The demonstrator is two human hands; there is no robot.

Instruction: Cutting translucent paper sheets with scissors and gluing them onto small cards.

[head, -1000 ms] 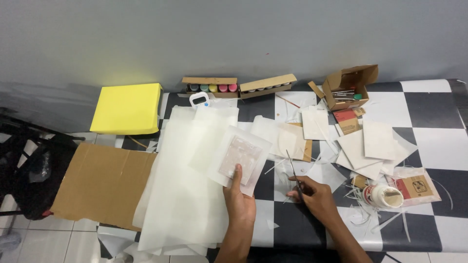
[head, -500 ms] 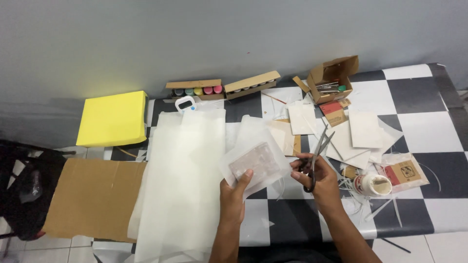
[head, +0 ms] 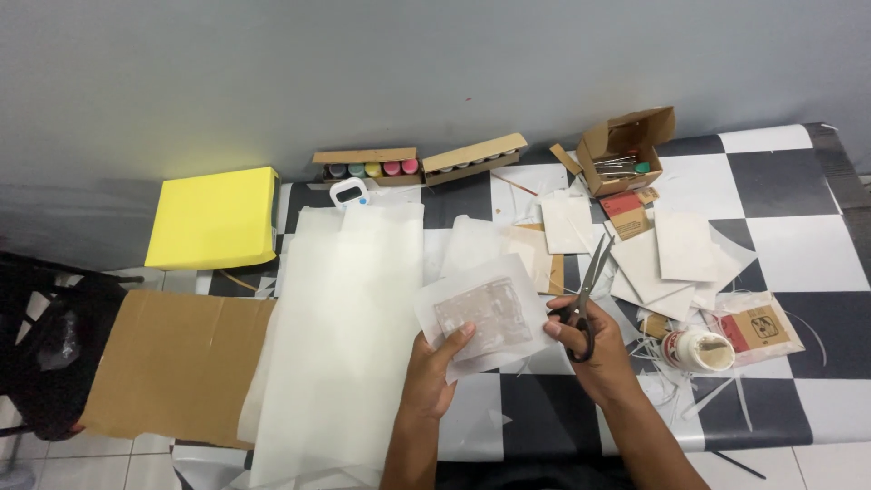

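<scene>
A yellow box sits far left on the checkered table, next to a flat brown cardboard and a long white sheet. The left hand pinches a small see-through paper piece, held up over the table's middle. Just right of it, the right hand is closed around black scissors with blades open and pointing up, and a white glue jar lies farther right.

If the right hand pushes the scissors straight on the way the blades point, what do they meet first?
The right hand holds the scissors with blades aimed up and slightly right, away from the person. First in that line is probably the white square sheets; the blades may be raised above them, since depth is unclear.
</scene>
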